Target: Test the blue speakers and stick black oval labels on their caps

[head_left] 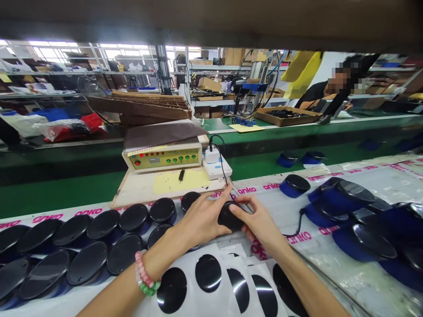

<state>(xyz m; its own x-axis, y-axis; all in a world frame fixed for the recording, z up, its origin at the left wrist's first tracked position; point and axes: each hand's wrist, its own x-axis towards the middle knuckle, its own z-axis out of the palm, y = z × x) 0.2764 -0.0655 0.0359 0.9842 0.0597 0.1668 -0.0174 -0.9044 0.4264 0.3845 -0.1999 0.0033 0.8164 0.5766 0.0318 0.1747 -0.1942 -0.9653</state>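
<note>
Both hands are closed around a round black device (231, 215) in the middle of the head view. My left hand (203, 218) curls around its left side, thumb below. My right hand (261, 220) grips its right edge, with the thumb on top. A black cable (226, 174) runs from a white plug adapter (212, 155) down behind the device; whether it is plugged in is hidden. Below the hands lie white sheets (191, 275) bearing glossy black round stickers (208, 273). My left wrist wears a pink and green bead bracelet (144, 273).
Rows of blue devices with black tops (87, 264) stand at left; several more (350, 196) are piled at right. Behind are a control box (161, 158) with lit buttons and a green conveyor belt (261, 169). A co-worker (317, 94) sits beyond, near a cardboard tray (264, 115).
</note>
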